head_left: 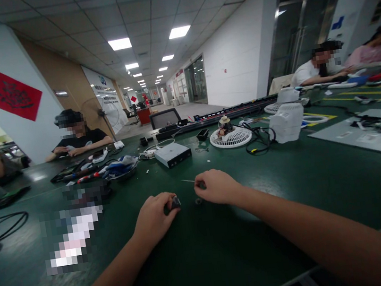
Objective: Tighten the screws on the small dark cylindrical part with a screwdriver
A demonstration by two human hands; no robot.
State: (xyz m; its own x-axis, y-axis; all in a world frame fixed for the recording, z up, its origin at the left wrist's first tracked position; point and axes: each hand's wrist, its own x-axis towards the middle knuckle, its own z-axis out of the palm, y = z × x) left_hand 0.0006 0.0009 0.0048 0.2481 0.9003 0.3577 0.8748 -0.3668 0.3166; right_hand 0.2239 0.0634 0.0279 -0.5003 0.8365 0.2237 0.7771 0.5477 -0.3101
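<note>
Just below the frame's centre, the left hand [154,215] pinches a small dark part [175,203], and the right hand [216,187], curled closed, grips a thin rod [188,180].

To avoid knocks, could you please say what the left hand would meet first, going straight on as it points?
Probably the small, round, grey piece on the green tabletop; depth is unclear, so the left hand might clear it.
</note>
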